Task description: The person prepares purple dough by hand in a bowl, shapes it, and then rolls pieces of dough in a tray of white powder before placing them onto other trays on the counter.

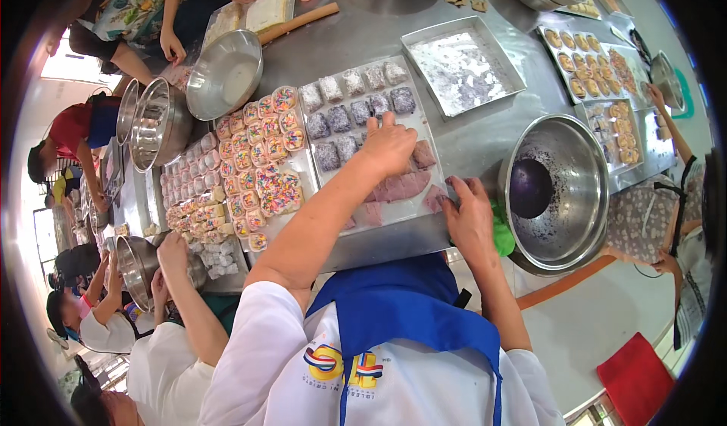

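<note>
My left hand (392, 145) is over a white tray (420, 113), its fingertips beside dark purple cake-like pieces (403, 100) dusted with pale flakes. The hand hides whatever lies beneath it, and a grip on anything cannot be made out. At the tray's near right corner, my right hand (470, 213) has its thumb and fingertips against a plain purple piece (434, 197); whether it grips the piece is unclear. More plain purple slices (403, 186) lie near the tray's front edge. To the right, a steel bowl (588, 199) contains a dark purple mass (531, 187) and crumbs.
A square metal pan (505, 88) with white residue stands beyond the tray. Left are sprinkle-topped pieces (278, 190), steel bowls (224, 76) and a rolling pin (301, 23). A green object (502, 233) sits by my right wrist. Co-workers' hands (173, 255) work at left, back and right.
</note>
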`<state>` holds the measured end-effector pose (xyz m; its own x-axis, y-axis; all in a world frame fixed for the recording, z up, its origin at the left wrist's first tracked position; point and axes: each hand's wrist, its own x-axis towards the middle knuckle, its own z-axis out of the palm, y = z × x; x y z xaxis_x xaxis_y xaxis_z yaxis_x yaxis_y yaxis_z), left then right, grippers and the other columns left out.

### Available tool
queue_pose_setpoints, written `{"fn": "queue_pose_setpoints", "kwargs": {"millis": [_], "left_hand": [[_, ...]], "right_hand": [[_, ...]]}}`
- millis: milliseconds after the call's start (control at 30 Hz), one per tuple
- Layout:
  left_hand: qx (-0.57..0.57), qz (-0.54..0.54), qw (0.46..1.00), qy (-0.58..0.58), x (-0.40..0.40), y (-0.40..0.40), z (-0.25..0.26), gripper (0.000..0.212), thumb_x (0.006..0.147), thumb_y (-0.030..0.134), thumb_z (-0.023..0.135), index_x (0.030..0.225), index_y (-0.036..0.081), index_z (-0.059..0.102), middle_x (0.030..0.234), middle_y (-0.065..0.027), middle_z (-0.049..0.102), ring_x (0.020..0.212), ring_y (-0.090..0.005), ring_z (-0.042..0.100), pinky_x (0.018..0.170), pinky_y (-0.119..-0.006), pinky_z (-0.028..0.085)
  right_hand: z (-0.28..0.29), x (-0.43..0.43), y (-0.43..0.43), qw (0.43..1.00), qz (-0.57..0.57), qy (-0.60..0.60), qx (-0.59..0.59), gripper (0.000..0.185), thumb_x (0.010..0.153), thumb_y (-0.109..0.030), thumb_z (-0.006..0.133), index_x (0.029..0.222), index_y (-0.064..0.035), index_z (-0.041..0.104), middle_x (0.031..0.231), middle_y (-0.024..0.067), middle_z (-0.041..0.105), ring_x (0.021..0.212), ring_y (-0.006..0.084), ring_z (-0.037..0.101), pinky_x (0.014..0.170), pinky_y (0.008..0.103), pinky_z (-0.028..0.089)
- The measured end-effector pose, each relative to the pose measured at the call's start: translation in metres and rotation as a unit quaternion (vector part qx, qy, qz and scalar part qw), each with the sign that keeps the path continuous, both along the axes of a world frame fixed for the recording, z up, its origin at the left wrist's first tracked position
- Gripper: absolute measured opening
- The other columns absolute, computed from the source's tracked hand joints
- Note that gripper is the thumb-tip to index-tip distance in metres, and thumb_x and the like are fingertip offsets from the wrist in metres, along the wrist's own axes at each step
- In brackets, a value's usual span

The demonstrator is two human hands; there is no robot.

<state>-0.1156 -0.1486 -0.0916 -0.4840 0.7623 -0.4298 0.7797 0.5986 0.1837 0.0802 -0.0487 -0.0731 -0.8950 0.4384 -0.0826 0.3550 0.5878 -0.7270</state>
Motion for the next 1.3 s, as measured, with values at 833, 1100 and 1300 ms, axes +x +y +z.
{"fn": "queue_pose_setpoints", "kwargs": {"millis": [833,1100,1300], "left_hand": [[0.472,0.146,0.84,-0.225,0.105,0.058,0.12,0.053,0.066,0.017,0.079,0.108,-0.002,0.052,0.088,-0.0189,0.064,0.086,-0.0378,0.061,0.077,-0.044,0.048],[0.459,0.166,0.812,-0.319,0.126,0.116,0.115,0.053,0.07,0.02,0.077,0.111,-0.001,0.052,0.086,-0.0205,0.067,0.081,-0.0361,0.066,0.075,-0.041,0.051],[0.4,0.106,0.876,-0.249,0.141,0.135,0.101,0.068,0.07,0.018,0.079,0.126,-0.004,0.048,0.099,-0.0215,0.063,0.094,-0.0348,0.061,0.083,-0.041,0.049]], "right_hand": [[0.103,0.07,0.088,0.979,-0.1,0.176,0.017,0.036,0.077,0.01,0.061,0.112,0.0006,0.062,0.103,0.0122,0.06,0.09,0.0239,0.061,0.077,0.03,0.048],[0.119,0.082,0.131,0.989,-0.063,0.128,0.047,0.042,0.074,0.005,0.066,0.115,0.0001,0.063,0.11,0.0158,0.062,0.101,0.0321,0.063,0.088,0.0367,0.049],[0.091,0.084,0.152,0.995,-0.009,0.088,-0.045,0.046,0.075,0.001,0.069,0.12,0.0026,0.061,0.113,0.0211,0.064,0.1,0.037,0.064,0.089,0.0421,0.051]]}}
